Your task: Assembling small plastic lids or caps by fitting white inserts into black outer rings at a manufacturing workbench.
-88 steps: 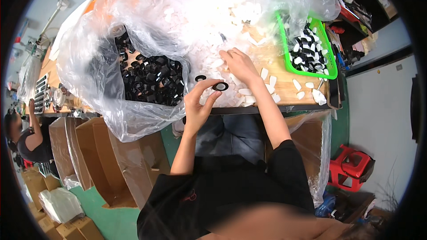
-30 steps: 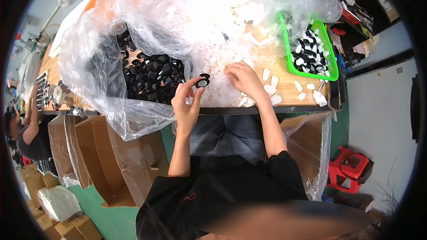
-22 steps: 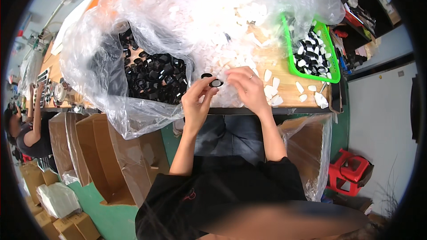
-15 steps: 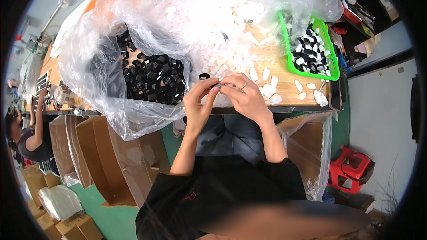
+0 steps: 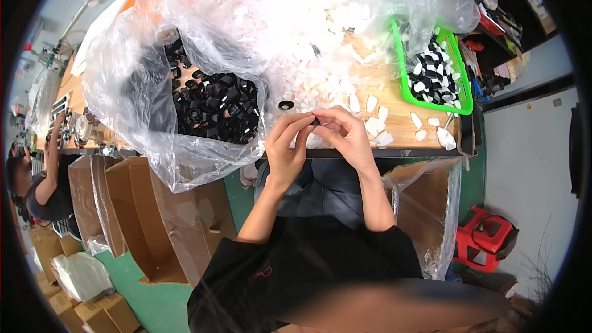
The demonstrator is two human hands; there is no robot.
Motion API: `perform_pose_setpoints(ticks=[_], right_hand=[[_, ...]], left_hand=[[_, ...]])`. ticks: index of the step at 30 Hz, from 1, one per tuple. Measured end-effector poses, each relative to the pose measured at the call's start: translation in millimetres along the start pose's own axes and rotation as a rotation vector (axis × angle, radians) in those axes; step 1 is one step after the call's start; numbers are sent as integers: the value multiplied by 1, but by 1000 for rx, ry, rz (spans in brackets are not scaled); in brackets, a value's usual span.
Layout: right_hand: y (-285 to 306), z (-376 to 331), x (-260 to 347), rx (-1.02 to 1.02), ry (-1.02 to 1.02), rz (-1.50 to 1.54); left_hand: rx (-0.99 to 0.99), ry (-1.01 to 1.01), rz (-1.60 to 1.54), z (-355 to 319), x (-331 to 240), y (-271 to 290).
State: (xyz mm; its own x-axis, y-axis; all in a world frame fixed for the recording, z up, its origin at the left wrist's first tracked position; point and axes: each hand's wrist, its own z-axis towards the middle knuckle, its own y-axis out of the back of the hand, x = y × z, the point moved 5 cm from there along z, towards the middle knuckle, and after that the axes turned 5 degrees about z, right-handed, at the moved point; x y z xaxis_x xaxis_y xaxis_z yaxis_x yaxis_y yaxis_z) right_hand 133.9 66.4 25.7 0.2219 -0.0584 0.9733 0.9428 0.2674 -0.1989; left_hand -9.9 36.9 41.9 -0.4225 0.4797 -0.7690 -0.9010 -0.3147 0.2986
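My left hand (image 5: 287, 147) and my right hand (image 5: 346, 138) meet at the near edge of the table, fingertips pinched around a small black part (image 5: 316, 122). Fingers cover most of that part, so its full shape is hidden. Just beyond my left hand a black ring-shaped piece (image 5: 286, 105) lies on the table. To the left, a clear plastic bag (image 5: 209, 159) gapes around a heap of black plastic parts (image 5: 219, 108). Loose white oval pieces (image 5: 372, 103) lie scattered beyond and right of my right hand.
A green basket (image 5: 467, 95) with mixed black and white pieces stands at the right of the wooden table (image 5: 401, 124). Cardboard boxes (image 5: 139, 209) sit below on the left, another box (image 5: 422, 203) on the right. A red stool (image 5: 486, 237) is farther right. Another person (image 5: 52, 191) works at far left.
Both hands have shifted slightly right, still together. The black part between the fingertips shows more plainly now, and my left fingers are bent differently.
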Motion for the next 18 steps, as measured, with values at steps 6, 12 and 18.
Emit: perform_pose_setpoints(ticks=[6, 12, 18], right_hand=[[-17, -10, 8, -66, 154, -316], [18, -13, 22, -310, 406, -700], [132, -9, 105, -829, 764, -1174]], left_hand=[[-55, 44, 34, -5, 2, 2], [2, -6, 425, 6, 4, 28], [-3, 265, 1029, -5, 54, 112]])
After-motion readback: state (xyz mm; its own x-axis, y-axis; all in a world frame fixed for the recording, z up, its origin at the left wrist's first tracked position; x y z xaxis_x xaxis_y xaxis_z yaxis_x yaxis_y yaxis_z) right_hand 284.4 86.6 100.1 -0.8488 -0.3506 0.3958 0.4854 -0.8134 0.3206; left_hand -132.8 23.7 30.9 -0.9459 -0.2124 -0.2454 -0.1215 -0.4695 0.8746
